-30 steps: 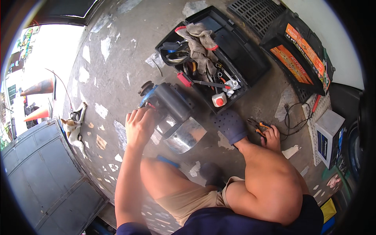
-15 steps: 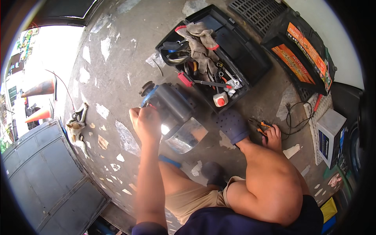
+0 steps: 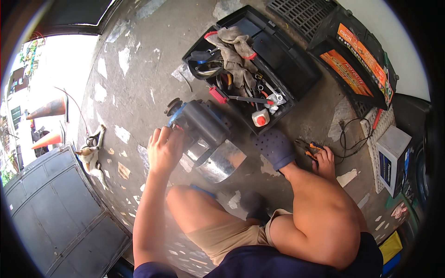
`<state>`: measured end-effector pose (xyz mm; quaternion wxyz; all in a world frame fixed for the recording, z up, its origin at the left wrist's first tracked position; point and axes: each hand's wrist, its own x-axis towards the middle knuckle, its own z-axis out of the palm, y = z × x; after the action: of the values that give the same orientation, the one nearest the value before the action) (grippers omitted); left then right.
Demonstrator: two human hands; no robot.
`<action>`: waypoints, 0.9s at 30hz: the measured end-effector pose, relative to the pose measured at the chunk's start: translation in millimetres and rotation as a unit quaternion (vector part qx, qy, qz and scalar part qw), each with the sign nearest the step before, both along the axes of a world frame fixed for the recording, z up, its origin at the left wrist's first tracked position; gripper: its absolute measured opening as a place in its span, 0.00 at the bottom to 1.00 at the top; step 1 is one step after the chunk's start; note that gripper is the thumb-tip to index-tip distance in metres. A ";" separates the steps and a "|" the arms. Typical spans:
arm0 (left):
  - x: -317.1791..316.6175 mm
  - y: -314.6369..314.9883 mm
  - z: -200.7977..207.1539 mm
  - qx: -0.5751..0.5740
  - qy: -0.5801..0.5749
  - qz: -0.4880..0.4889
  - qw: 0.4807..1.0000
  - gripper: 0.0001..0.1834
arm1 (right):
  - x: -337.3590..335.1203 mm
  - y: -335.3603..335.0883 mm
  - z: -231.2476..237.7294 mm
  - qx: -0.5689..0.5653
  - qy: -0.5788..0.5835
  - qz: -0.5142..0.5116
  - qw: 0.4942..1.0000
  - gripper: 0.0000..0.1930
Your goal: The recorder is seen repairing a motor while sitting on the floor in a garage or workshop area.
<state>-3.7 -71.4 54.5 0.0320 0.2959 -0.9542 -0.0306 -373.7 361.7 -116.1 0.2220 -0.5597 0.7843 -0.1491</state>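
Observation:
A blue and black electric motor [image 3: 206,123] with a small pulley [image 3: 174,105] at its far left end lies on the floor ahead of me. A shiny metal plate [image 3: 222,162] is at its near side. My left hand [image 3: 166,147] is at the motor's left side, fingers curled together beside a small red bit; whatever they pinch is hidden. By my raised right leg, my right hand [image 3: 324,163] is low near the floor, its fingers closed round the orange and black handles of pliers [image 3: 307,147]. The pliers' jaws point away to the left.
An open black toolbox [image 3: 289,109] holds gloves [image 3: 238,51], wrenches and a white bottle with a red cap [image 3: 261,118]. Batteries [image 3: 357,65] and a white box [image 3: 391,157] stand at right, near a black cable [image 3: 345,139]. A leashed dog [image 3: 92,155] lies at left.
My left hand and forearm have shifted left, slightly away from the motor, uncovering more of its near side. My right hand and the pliers look nearly unmoved.

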 end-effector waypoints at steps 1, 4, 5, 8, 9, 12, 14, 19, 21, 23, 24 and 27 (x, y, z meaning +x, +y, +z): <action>2.0 2.1 -2.3 0.001 -0.002 0.017 1.000 0.06 | 0.5 0.8 -3.5 0.005 0.013 0.002 1.000 0.20; 3.7 11.5 -9.2 0.014 0.022 0.065 0.998 0.05 | 3.7 1.8 -6.0 -0.002 0.006 -0.004 1.000 0.20; 3.7 15.1 -10.5 0.026 0.048 0.095 0.994 0.05 | 4.7 1.6 -6.7 -0.002 0.006 -0.005 1.000 0.20; -0.7 27.4 -12.6 0.066 0.106 0.187 0.974 0.05 | 2.0 3.2 -8.9 0.005 0.013 -0.005 1.000 0.20; -1.0 28.8 -11.6 0.066 0.106 0.188 0.974 0.05 | 2.0 4.8 -8.7 0.006 0.012 -0.003 1.000 0.20; 0.6 30.9 -9.7 0.087 0.102 0.247 0.960 0.06 | 1.1 8.1 -9.0 0.010 0.004 0.000 1.000 0.20; 7.6 30.7 -13.4 0.079 0.114 0.212 0.967 0.07 | -0.8 7.9 -10.1 0.015 -0.007 0.000 1.000 0.19; -0.4 32.5 -18.4 0.074 0.146 0.222 0.961 0.06 | -15.4 13.7 -15.3 0.036 -0.027 0.002 0.999 0.19; -2.8 31.8 -18.7 0.097 0.152 0.246 0.952 0.06 | -19.1 1.0 -14.2 0.000 -0.031 0.017 0.999 0.18; -1.7 30.5 -20.0 0.120 0.141 0.247 0.951 0.07 | -21.2 -28.1 -3.7 -0.076 -0.043 0.039 0.995 0.15; 0.4 29.4 -19.4 0.117 0.142 0.249 0.951 0.07 | -19.7 -57.9 7.2 -0.117 -0.051 0.049 0.991 0.14; 5.1 28.2 -19.6 0.102 0.140 0.254 0.952 0.08 | -2.3 -137.3 49.5 -0.234 -0.075 0.078 0.966 0.12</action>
<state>1.4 -43.2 34.9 0.1415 0.5227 -0.8254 -0.1596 -376.0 224.4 -66.6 0.1540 -0.6424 0.6627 -0.3529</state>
